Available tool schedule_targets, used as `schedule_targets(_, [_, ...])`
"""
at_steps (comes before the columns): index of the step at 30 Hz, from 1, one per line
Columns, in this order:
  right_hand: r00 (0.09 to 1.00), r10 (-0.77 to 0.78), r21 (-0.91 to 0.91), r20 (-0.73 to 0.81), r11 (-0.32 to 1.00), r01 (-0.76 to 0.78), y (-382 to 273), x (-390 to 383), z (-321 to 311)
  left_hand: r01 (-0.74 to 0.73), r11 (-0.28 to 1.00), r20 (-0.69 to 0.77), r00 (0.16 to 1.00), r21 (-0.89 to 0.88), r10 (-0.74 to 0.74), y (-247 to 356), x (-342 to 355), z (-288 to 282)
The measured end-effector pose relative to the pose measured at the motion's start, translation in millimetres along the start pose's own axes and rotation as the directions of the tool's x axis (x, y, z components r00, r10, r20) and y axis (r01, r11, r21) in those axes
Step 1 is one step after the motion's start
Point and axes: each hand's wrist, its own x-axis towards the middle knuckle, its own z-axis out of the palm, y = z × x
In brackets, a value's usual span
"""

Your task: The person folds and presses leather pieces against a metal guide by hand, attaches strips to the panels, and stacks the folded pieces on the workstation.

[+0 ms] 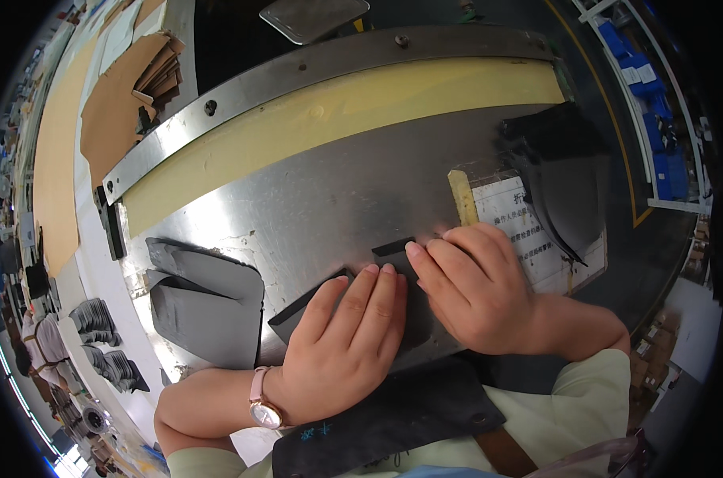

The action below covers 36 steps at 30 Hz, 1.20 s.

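Observation:
My left hand lies with fingers stretched out, their tips pressing a dark grey flat piece with a folded edge on the steel work plate. My right hand has bent fingers closed on the right part of that piece, the thumb partly hidden. Left of my hands lie grey cut sheets with notched shapes. Black sheets are heaped at the right over a white printed card with a yellow strip at its left edge.
A steel bar with bolts runs along the far side, above a yellow band. At left are tan sheets and stacked grey pieces. Blue bins stand on a rack at right; cartons lie lower right.

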Motion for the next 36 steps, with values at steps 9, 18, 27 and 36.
schedule_targets(9, [0.997,0.044,-0.027,0.063,0.999,-0.042,-2.0,5.8,-0.8,-0.065,0.998,0.016,0.998,-0.003,0.065,-3.1,3.5,1.7])
schedule_targets(18, [0.994,0.089,-0.042,0.058,0.995,-0.086,-5.0,4.7,1.6,-0.045,0.998,-0.015,0.999,-0.043,0.045,-3.1,3.2,5.8])
schedule_targets(27, [0.997,0.058,0.085,-0.044,0.995,-0.054,-0.8,-3.8,0.6,-0.061,0.997,-0.022,0.998,-0.042,0.06,-5.7,4.1,3.4])
schedule_targets(36, [0.997,0.066,-0.004,0.052,0.998,-0.066,-4.9,6.3,-3.9,-0.067,0.997,-0.064,0.996,-0.04,0.064,-6.8,5.4,6.8])
